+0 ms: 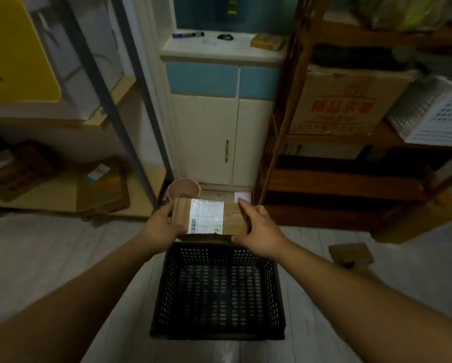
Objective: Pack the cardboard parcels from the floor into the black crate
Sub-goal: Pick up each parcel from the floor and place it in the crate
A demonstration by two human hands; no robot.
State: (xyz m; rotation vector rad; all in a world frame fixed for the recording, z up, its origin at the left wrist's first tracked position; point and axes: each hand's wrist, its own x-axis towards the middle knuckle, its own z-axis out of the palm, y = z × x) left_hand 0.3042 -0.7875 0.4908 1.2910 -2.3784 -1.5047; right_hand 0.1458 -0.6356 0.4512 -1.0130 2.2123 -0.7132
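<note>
A brown cardboard parcel (232,217) with a white shipping label is held level in the air, just beyond the far rim of the black crate (164,292). My left hand (160,226) grips its left end and my right hand (260,231) grips its right end. The perforated crate stands on the pale floor below my arms, and nothing shows inside it. A second small cardboard parcel (350,254) lies on the floor to the right of the crate.
A white and blue cabinet (219,127) stands straight ahead with a pink pot (184,188) at its foot. A wooden shelf unit (350,179) with a big carton is at right. Flattened boxes (101,189) lie on a low board at left.
</note>
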